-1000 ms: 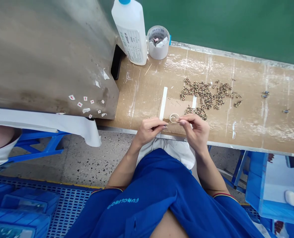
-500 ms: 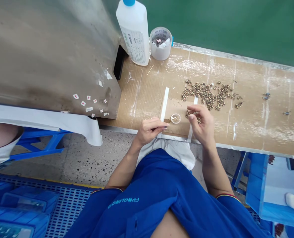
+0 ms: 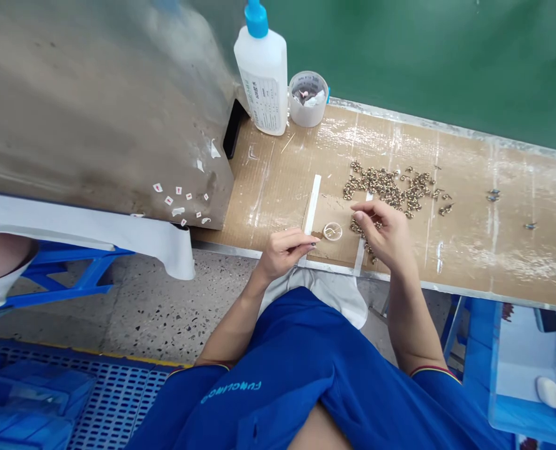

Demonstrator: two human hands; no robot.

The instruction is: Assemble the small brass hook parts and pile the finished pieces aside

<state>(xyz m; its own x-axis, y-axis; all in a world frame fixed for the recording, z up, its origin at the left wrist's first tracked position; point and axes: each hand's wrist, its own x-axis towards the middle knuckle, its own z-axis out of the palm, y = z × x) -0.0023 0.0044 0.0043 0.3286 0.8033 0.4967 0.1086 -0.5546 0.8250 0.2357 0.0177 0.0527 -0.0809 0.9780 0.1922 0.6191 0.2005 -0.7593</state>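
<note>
My left hand (image 3: 285, 251) is closed in a pinch at the front edge of the cardboard-covered bench, with a tiny dark piece (image 3: 312, 244) at its fingertips. Just right of it lies a small round clear dish (image 3: 332, 231) holding thin, light, curved pieces. My right hand (image 3: 387, 234) hovers over a small cluster of brass-coloured metal parts (image 3: 355, 227), thumb and forefinger brought nearly together; what is between them, if anything, is too small to make out. Behind it spreads a larger pile of similar small metal parts (image 3: 400, 187).
Two white strips, one left (image 3: 313, 203) and one right (image 3: 360, 257), flank the dish. A white bottle with blue cap (image 3: 263, 87) and a tape-roll cup (image 3: 307, 112) stand behind. A metal housing (image 3: 119, 125) with small stickers is at left. Blue bins (image 3: 516, 412) sit below right.
My right thumb and forefinger have drawn closer together over the metal parts. My left hand keeps its pinch beside the dish. The view has shifted slightly.
</note>
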